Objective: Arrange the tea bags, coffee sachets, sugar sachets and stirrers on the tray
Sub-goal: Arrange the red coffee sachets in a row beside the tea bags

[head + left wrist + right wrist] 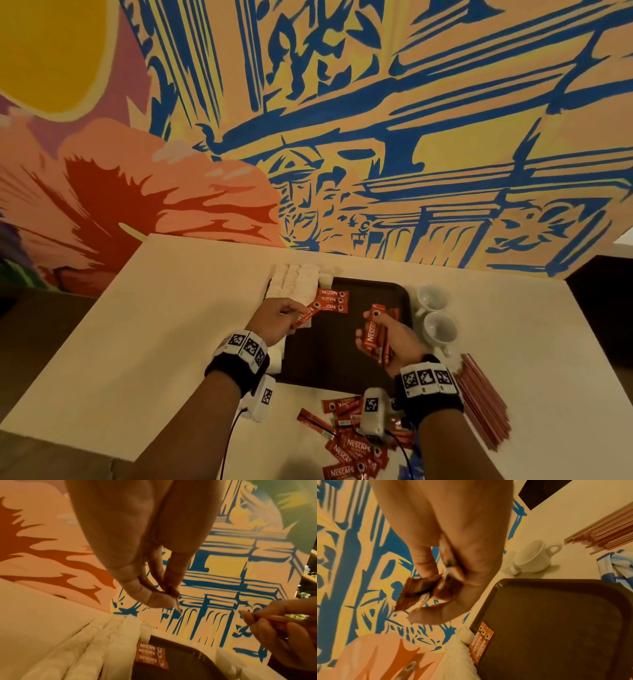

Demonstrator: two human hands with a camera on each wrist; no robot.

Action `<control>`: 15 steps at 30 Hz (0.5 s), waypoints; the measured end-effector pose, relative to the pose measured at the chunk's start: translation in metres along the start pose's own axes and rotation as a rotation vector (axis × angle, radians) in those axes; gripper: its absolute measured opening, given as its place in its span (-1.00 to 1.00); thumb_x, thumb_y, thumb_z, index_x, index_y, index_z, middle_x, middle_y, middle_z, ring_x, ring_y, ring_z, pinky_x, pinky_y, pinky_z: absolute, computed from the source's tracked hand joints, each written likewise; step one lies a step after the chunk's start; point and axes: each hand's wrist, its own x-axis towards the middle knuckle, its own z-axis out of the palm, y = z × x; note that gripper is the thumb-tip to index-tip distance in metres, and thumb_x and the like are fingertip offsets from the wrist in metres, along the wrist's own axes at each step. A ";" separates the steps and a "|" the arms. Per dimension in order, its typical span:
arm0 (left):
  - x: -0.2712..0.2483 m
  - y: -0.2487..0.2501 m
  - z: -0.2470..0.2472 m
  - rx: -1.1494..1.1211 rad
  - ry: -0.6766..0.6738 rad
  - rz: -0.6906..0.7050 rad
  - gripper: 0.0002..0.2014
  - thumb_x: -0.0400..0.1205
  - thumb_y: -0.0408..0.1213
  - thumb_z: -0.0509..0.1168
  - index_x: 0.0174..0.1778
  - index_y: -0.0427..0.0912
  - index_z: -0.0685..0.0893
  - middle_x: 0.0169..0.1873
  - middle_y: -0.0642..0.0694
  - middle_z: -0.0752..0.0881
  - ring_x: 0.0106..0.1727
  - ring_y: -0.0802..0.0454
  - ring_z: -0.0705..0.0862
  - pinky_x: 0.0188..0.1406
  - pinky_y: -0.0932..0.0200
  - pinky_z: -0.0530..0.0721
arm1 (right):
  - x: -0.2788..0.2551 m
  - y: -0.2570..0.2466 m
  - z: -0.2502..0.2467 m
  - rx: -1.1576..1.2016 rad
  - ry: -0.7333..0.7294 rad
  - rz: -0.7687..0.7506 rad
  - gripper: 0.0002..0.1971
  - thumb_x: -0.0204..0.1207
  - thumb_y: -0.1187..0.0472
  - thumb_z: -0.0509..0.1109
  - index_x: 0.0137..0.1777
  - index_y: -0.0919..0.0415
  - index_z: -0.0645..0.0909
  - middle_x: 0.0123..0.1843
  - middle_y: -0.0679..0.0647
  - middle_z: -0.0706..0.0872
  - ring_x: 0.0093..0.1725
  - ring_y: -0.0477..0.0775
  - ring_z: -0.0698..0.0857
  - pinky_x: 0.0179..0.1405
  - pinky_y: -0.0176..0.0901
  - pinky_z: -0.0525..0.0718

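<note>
A dark brown tray (346, 356) lies on the table. Three red coffee sachets (333, 300) lie in a row at its far left corner, beside rows of white sachets (294, 286). My left hand (277, 317) hovers over the tray's left edge and pinches one red coffee sachet (307, 313) between thumb and fingers, seen edge-on as a sachet (173, 593) in the left wrist view. My right hand (390, 334) holds a bunch of red coffee sachets (375, 334) above the tray's right side; the bunch (423, 592) is blurred in the right wrist view.
Loose red coffee sachets (356, 445) lie on the table near the front edge. Two white cups (436, 315) stand right of the tray. A pile of reddish stirrers (483, 401) lies at the right. Blue-white packets (618, 563) lie near the stirrers. A painted wall stands behind.
</note>
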 end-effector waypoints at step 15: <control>0.092 -0.051 0.064 0.420 -0.097 -0.073 -0.78 0.55 -0.26 0.53 0.11 -0.05 0.77 0.01 0.03 0.77 0.04 0.04 0.74 -0.04 0.24 0.64 | 0.062 0.014 -0.023 -0.492 0.355 0.046 -0.78 0.44 0.19 0.65 0.02 0.22 0.76 -0.42 0.11 0.66 -0.48 0.02 0.57 -0.50 -0.19 0.53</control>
